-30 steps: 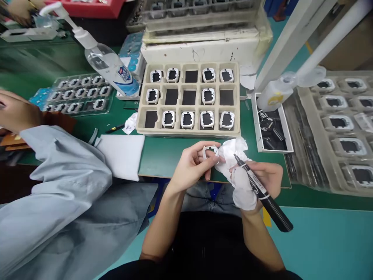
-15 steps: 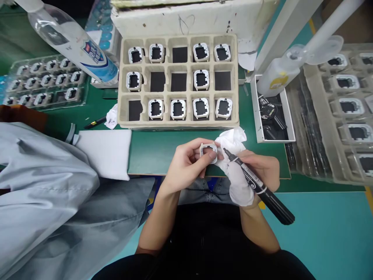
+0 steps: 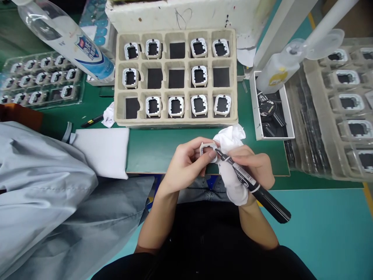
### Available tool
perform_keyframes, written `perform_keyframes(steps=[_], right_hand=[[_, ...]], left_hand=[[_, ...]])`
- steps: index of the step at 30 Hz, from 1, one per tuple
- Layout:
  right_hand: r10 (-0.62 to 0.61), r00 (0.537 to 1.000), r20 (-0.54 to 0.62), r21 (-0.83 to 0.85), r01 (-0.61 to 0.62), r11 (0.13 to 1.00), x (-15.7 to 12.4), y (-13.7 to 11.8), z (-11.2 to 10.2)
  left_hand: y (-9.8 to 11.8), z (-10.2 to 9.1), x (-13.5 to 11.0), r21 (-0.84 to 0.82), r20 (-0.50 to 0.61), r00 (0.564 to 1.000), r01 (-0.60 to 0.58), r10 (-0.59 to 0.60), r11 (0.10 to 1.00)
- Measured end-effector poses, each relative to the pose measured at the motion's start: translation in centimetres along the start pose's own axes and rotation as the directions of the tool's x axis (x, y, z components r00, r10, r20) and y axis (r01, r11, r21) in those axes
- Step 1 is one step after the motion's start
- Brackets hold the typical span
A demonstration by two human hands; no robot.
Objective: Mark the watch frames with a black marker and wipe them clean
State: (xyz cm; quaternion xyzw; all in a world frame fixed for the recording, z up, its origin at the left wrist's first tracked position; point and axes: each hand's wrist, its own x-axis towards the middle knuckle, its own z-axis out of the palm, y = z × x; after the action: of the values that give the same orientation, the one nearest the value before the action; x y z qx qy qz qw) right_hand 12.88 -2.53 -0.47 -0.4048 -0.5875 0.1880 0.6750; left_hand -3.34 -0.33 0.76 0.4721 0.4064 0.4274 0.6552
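Observation:
My left hand [image 3: 186, 163] is closed around a small light-grey watch case frame [image 3: 205, 147], held between thumb and fingers above the table's front edge. My right hand [image 3: 256, 163] grips a black marker pen [image 3: 253, 186], its tip pointing up and left at the right side of the frame; whether the tip touches it I cannot tell. A crumpled white tissue [image 3: 230, 138] shows behind the pen tip, and white cloth or tissue [image 3: 233, 186] also lies under the pen at my right hand. Several similar frames sit in the beige compartment tray [image 3: 176, 121] beyond my hands.
A white box [image 3: 254, 112] of black parts stands right of the tray, with a white bottle [image 3: 276, 72] at its back. Clear plastic trays [image 3: 329, 147] are stacked farther right. Left are a large bottle [image 3: 87, 54], a folded white cloth [image 3: 101, 151] and another person's grey sleeve [image 3: 43, 167].
My right hand has moved the marker left, bringing its tip up to the frame. My left hand keeps its hold on the frame. The whole view has shifted slightly.

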Motion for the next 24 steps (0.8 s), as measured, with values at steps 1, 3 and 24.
perform_keyframes(steps=[1,3,24], right_hand=[[-0.01,1.0,0.013,-0.006,0.01,1.0,0.1,-0.1,0.1],[-0.038,0.999,0.035,-0.013,0.038,0.999,0.2,-0.3,0.2],[-0.038,0.999,0.007,-0.164,0.038,0.986,0.2,0.1,-0.2]], left_hand=[[0.0,-0.1,0.0,0.011,0.018,1.0,-0.006,0.006,1.0],[0.1,-0.3,0.0,0.038,0.07,0.997,-0.025,0.022,0.999],[-0.6,-0.3,-0.3,0.131,0.069,0.997,-0.041,0.032,0.99]])
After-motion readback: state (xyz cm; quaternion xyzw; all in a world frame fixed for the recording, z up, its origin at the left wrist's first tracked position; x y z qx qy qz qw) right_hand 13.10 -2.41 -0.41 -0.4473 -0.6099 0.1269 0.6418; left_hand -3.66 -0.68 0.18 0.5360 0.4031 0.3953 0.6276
